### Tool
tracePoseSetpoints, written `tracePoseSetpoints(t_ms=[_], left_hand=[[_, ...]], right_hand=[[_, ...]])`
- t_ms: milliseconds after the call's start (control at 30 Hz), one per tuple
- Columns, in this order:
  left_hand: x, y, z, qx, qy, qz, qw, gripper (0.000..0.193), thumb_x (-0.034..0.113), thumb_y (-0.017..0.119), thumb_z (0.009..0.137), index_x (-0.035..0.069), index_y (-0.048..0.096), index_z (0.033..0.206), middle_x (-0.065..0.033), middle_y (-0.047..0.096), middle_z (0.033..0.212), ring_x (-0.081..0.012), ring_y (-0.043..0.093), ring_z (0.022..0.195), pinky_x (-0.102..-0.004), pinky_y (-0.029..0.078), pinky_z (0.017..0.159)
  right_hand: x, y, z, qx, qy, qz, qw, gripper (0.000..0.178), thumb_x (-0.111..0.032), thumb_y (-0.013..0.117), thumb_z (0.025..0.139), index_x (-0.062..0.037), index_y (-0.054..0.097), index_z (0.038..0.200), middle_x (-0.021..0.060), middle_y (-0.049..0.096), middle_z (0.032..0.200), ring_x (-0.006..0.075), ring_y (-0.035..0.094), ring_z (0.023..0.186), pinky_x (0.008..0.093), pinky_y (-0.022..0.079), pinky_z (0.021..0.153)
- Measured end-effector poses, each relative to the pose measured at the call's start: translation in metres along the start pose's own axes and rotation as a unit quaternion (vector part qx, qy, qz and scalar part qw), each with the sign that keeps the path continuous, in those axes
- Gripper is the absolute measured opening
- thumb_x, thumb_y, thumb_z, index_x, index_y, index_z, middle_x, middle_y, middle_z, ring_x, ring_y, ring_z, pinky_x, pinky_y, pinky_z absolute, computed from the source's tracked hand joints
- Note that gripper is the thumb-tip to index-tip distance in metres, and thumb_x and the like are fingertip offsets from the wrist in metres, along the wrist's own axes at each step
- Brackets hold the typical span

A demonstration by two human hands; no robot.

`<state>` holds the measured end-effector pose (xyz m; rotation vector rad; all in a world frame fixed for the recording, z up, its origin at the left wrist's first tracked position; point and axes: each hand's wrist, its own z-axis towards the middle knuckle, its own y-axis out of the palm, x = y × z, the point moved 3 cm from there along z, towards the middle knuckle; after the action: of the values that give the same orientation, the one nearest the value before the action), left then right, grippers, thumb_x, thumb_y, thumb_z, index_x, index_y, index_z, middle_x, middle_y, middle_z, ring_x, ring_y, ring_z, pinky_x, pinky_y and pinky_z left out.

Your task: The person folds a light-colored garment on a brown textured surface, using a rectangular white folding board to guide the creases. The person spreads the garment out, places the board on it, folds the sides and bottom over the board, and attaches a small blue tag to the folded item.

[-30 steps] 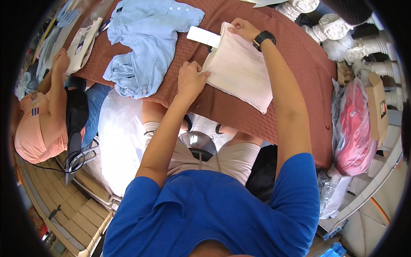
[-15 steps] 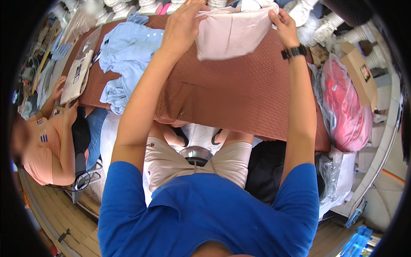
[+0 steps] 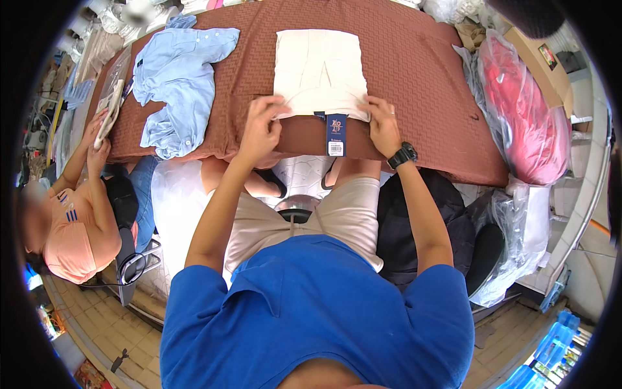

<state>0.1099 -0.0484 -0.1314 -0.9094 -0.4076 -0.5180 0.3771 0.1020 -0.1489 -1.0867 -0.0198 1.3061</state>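
A cream garment, folded into a neat rectangle, lies flat on the brown table cover in front of me. Seams meeting in a narrow peak show on its face, but its full shape is hidden by the folds. From its near edge a dark blue hang tag with a white label hangs toward me. My left hand pinches the garment's near left corner, fingers bent. At the near right corner, my right hand grips the edge between thumb and fingers; a black watch is on that wrist.
Left on the brown cover lies a rumpled light blue shirt. A co-worker at the far left handles a pale packed item. Red goods in clear plastic and a cardboard box stand at the right edge.
The garment, held up at the table's far side, has come down and toward me and now lies flat with its tag showing. Both hands moved nearer. The co-worker's item has tilted.
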Motion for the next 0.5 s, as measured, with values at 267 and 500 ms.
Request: tracePoseSetpoints(t_ms=[267,500], left_hand=[[-0.071,0.012,0.030,0.016,-0.324,-0.143,0.935,0.041,0.022,0.069,0.088,-0.002,0.055,0.118,-0.0140,0.068,0.101,-0.0202,0.066,0.083,-0.0322,0.052,0.075],[-0.099,0.024,0.069,0.023,-0.318,-0.093,0.943,0.045,0.017,0.072,0.083,-0.003,0.056,0.120,-0.0180,0.069,0.102,-0.0243,0.068,0.095,-0.0349,0.053,0.085]], right_hand=[[0.021,0.016,0.043,-0.024,0.311,-0.009,0.950,0.031,-0.027,0.072,0.084,-0.0018,0.066,0.102,0.0167,0.069,0.088,0.0322,0.068,0.087,0.0403,0.052,0.080],[0.052,0.012,0.067,-0.006,0.314,0.001,0.949,0.038,-0.032,0.075,0.081,-0.0010,0.067,0.103,0.0160,0.071,0.095,0.0288,0.068,0.093,0.0380,0.053,0.084]])
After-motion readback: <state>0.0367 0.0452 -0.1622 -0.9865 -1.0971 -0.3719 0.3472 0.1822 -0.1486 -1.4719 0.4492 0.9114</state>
